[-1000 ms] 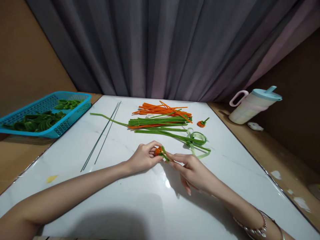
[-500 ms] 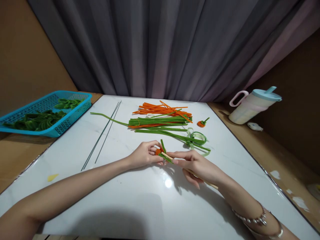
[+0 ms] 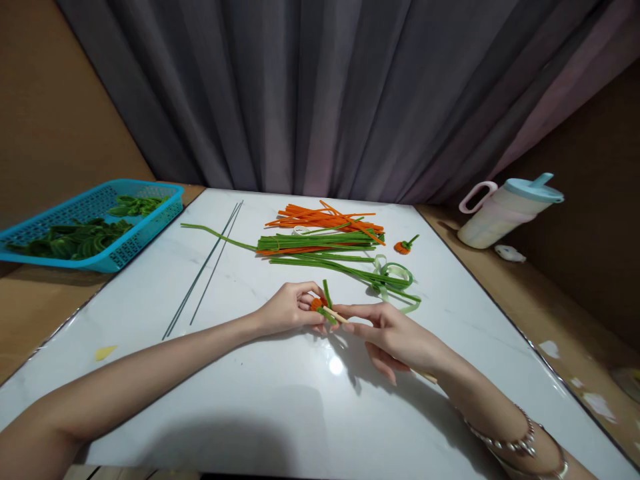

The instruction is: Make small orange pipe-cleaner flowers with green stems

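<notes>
My left hand pinches the orange bud above the table while my right hand grips the wooden stick; I should probably keep both pinches firm and the stick centred.

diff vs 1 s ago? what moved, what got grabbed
The right hand now pinches a thin wooden stick against the orange-and-green bud, whose green end now stands up. The left hand keeps holding the bud. The loose stems, basket and cup are unchanged.

Pipe cleaners beyond, near tabletop bare
</notes>
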`<action>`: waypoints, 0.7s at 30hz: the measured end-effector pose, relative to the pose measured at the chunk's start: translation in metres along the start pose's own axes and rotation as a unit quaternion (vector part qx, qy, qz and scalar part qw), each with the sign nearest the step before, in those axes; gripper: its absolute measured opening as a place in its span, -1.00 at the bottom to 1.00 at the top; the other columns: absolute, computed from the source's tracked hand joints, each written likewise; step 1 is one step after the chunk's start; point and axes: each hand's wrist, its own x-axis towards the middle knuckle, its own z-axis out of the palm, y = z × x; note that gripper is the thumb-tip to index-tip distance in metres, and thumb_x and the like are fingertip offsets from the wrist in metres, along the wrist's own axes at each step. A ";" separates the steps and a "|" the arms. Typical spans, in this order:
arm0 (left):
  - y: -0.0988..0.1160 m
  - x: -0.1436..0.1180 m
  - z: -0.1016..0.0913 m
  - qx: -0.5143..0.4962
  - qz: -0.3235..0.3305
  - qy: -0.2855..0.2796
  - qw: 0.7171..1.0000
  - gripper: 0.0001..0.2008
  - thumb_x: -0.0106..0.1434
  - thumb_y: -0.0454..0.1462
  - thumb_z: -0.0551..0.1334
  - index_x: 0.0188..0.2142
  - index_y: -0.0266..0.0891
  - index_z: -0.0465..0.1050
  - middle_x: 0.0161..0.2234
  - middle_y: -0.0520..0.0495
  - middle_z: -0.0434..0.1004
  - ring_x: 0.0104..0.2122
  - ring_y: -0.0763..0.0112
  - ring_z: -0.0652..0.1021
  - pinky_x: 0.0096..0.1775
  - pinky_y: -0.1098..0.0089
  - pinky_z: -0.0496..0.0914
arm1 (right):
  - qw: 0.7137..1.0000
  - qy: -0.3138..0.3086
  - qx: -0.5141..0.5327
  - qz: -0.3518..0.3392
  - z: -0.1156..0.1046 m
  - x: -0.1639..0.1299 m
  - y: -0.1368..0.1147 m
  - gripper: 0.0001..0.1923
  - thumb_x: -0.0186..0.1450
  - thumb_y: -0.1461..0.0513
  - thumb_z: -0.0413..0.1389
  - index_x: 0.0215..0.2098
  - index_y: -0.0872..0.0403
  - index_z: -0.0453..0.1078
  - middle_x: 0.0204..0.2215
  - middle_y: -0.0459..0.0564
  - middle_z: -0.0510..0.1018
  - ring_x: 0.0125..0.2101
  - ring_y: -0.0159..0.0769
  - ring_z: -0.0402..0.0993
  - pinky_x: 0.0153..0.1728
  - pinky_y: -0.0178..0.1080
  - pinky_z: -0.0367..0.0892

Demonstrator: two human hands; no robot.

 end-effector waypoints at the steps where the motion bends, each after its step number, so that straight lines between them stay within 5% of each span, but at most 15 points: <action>1: 0.000 0.000 0.000 -0.002 -0.004 -0.007 1.000 -0.74 -0.02 -0.34 0.35 -0.33 -0.32 0.35 -0.45 -0.08 0.60 -0.49 0.39 0.59 -0.39 0.41 0.49 | 1.000 -0.002 -0.015 -0.006 0.001 0.000 0.000 -0.44 0.32 0.06 -0.03 0.22 0.12 0.16 -0.88 -0.24 0.28 -0.90 -0.55 -0.02 -0.84 -0.48 -0.07; 5: 0.001 0.000 -0.002 -0.025 -0.021 -0.026 0.999 -0.71 -0.05 -0.34 0.38 -0.32 -0.34 0.38 -0.48 -0.08 0.58 -0.53 0.39 0.58 -0.42 0.41 0.48 | 0.995 -0.012 -0.067 -0.067 0.005 -0.001 0.002 -0.58 0.36 0.16 -0.10 0.14 0.06 0.28 -0.48 -0.05 0.50 -0.83 -0.60 0.21 -0.82 -0.48 0.00; 8: 0.001 0.001 -0.003 -0.025 -0.039 -0.028 0.999 -0.69 -0.06 -0.35 0.39 -0.30 -0.36 0.39 -0.55 -0.03 0.55 -0.57 0.41 0.57 -0.44 0.42 0.47 | 0.984 -0.001 -0.126 -0.125 0.007 -0.001 0.003 -0.64 0.33 0.29 -0.11 0.00 0.06 0.40 -0.18 0.05 0.42 -0.73 -0.63 0.30 -0.79 -0.49 0.09; 21: 0.001 0.002 -0.010 -0.006 -0.050 -0.078 0.996 -0.71 -0.04 -0.33 0.40 -0.32 -0.36 0.42 -0.55 -0.04 0.56 -0.54 0.38 0.59 -0.45 0.44 0.48 | 0.940 0.003 -0.258 -0.223 0.001 0.002 0.008 -0.51 0.25 0.45 -0.16 0.05 0.07 0.36 -0.29 0.02 0.40 -0.53 -0.48 0.32 -0.53 -0.41 0.26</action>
